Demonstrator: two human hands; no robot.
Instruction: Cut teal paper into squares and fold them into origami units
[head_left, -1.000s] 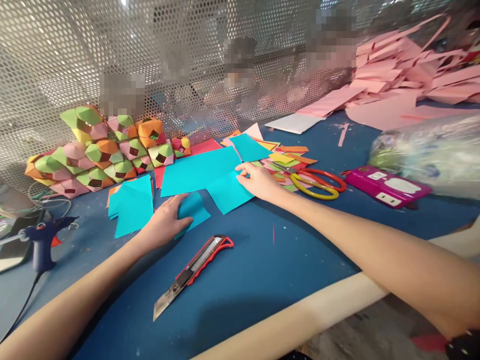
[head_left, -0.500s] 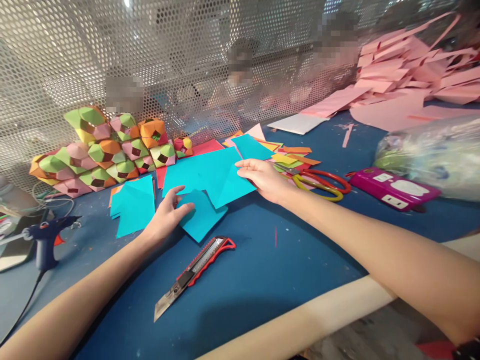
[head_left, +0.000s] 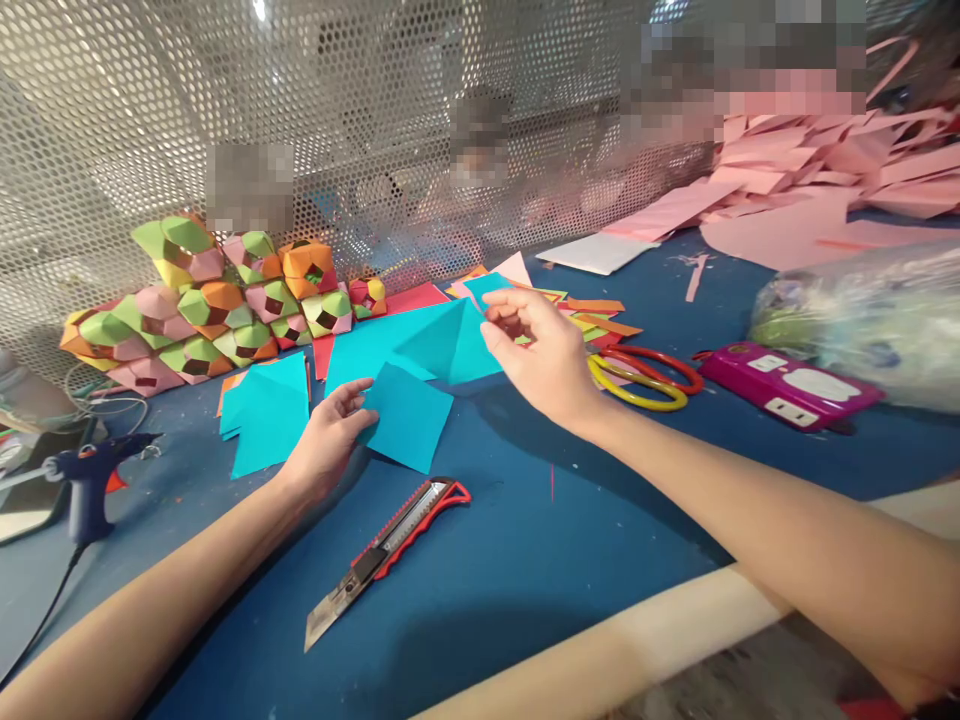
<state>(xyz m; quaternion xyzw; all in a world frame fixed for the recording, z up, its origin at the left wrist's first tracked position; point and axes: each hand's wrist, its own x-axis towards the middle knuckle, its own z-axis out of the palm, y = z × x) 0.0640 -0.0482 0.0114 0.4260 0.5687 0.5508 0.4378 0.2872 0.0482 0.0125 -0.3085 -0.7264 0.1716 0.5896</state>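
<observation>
My left hand [head_left: 328, 440] holds a small turquoise paper square [head_left: 406, 416] by its left corner, just above the blue table. My right hand [head_left: 541, 357] pinches the right edge of a larger turquoise sheet [head_left: 420, 345] and lifts that side off the table, so the sheet bends upward along a crease. A red utility knife [head_left: 390, 543] with its blade out lies on the table in front of both hands.
A stack of turquoise squares [head_left: 264, 411] lies left of my left hand. Folded paper polyhedra [head_left: 217, 305] are piled against the perforated metal wall. Scissors [head_left: 645, 378], a pink case [head_left: 784, 384], a plastic bag [head_left: 870, 310], pink paper scraps [head_left: 787, 180] and a glue gun [head_left: 86, 480] surround the work spot.
The small turquoise square has been pulled out from under the larger sheet by my left hand. My right hand has lifted the larger sheet's right edge off the table.
</observation>
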